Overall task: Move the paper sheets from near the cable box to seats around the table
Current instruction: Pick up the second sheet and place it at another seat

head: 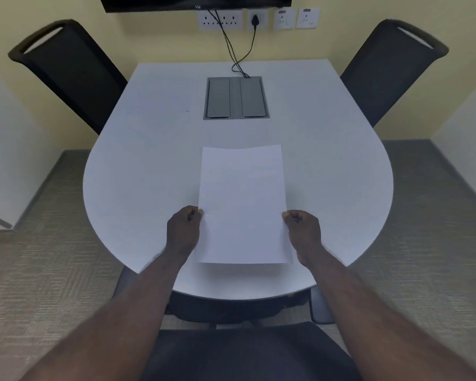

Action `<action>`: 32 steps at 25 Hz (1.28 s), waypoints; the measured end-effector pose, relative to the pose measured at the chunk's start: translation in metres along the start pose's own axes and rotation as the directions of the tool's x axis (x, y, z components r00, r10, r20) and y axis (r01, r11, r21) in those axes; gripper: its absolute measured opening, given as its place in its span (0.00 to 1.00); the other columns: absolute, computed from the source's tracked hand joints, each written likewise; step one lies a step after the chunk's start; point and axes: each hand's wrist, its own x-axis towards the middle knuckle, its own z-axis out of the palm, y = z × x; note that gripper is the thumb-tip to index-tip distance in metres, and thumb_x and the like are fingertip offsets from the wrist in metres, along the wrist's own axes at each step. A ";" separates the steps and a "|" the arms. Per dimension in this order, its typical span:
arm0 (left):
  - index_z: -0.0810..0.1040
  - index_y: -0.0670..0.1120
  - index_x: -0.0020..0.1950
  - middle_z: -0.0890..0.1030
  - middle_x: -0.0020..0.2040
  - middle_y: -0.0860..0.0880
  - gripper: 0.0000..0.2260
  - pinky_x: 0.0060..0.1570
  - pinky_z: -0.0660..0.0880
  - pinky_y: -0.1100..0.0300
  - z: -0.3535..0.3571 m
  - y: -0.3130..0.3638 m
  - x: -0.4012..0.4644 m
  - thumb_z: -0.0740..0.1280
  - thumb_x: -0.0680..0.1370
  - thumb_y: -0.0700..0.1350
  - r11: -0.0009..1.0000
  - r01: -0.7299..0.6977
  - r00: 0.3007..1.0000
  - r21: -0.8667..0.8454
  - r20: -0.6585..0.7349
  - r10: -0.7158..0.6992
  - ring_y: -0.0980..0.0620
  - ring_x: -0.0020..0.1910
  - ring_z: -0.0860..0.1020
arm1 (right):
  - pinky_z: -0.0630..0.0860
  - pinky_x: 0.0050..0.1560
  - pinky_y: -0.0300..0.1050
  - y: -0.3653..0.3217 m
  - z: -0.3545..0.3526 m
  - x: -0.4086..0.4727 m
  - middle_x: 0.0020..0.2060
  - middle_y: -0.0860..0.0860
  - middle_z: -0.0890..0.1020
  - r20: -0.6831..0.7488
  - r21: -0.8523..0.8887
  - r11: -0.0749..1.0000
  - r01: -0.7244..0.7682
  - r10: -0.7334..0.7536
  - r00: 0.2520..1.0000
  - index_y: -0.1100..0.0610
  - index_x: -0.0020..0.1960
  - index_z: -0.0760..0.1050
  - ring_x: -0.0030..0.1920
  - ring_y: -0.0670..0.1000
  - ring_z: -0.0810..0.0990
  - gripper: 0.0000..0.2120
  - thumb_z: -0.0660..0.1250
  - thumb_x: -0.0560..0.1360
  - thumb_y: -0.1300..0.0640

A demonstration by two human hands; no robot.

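The paper sheets are held above the near end of the white surface, lifted enough for a shadow to be cast beneath the lower edge. The left edge is pinched in the clenched grip of the left hand, the right edge in that of the right hand. The cable box is set into the surface farther back, well apart from the sheets. Two black chairs are placed at the far corners.
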 end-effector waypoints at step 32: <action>0.76 0.45 0.48 0.78 0.45 0.48 0.09 0.45 0.69 0.59 0.063 -0.098 0.044 0.71 0.72 0.46 0.927 0.189 0.982 0.325 -0.084 -0.170 0.47 0.47 0.76 | 0.72 0.49 0.45 0.102 0.067 0.052 0.32 0.46 0.76 -0.173 -0.415 0.908 -0.056 -0.019 0.985 0.61 0.45 0.77 0.41 0.53 0.77 0.04 0.69 0.74 0.61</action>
